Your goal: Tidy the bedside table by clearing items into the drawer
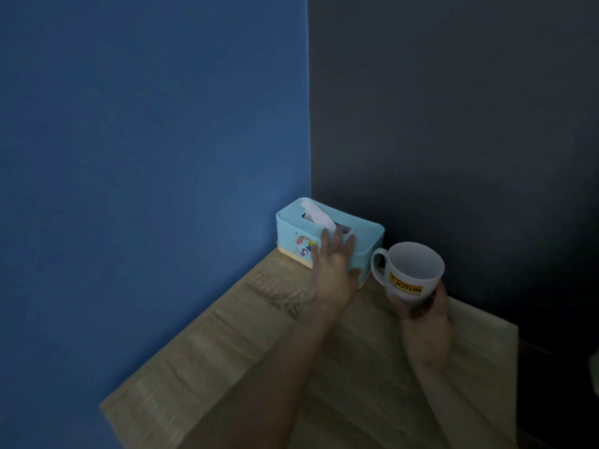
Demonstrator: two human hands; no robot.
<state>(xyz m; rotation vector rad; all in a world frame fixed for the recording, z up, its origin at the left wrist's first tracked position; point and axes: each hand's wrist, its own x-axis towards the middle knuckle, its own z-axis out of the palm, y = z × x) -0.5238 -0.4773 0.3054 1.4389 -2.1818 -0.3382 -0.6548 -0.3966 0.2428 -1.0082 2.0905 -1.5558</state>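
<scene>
A light blue tissue box (pixel 291 228) with a cartoon sticker and a white tissue sticking out stands in the back corner of the wooden bedside table (pixel 227 351). My left hand (pixel 335 262) reaches over its front side with fingers spread, touching or almost touching it. My right hand (pixel 424 314) holds a white mug (pixel 411 270) with a red and yellow logo from below, lifted above the table just right of the box. The mug looks empty. No drawer is in view.
A blue wall (pixel 146 157) runs along the table's left side and a dark grey wall (pixel 453 108) along its back. The table's right edge drops into dark shadow.
</scene>
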